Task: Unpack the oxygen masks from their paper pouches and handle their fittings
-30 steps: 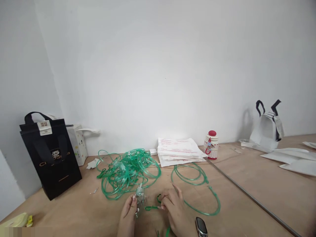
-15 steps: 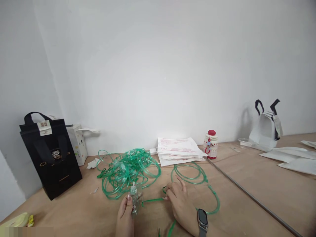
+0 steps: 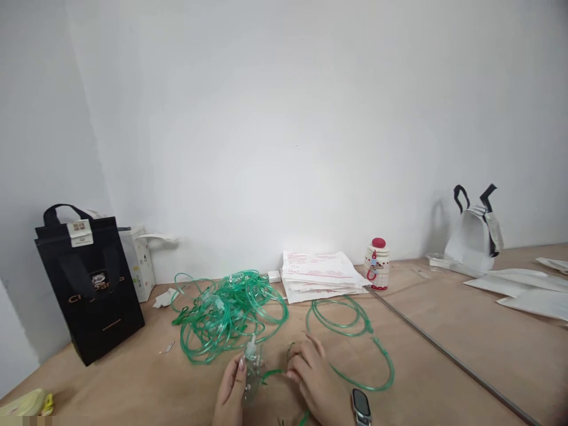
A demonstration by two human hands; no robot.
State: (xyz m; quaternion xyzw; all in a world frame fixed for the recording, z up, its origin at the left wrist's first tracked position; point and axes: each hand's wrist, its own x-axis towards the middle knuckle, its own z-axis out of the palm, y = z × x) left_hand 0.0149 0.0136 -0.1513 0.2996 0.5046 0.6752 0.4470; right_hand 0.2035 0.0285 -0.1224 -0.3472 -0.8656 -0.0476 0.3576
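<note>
Drawn closer together than half a second ago, both hands sit low at centre in the head view. I see the left hand (image 3: 231, 383) gripping the clear mask (image 3: 252, 376) over the desk (image 3: 177, 390), the right hand (image 3: 314, 376) pinching its green strap (image 3: 273, 373). I'd steady the mask lightly, plastic uncreased, and ease the strap evenly, without jerking.

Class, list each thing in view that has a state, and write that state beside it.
Left hand: gripping the mask
Clear mask: held off to the right hand's left
Right hand: fingers closed on the strap
Green strap: running between mask and right hand
Green tubing pile: tangled
Separate green tube: loosely looped
White packets: stacked flat
Jar: upright, lid on
Black bag: standing
Metal rod: lying down
</note>
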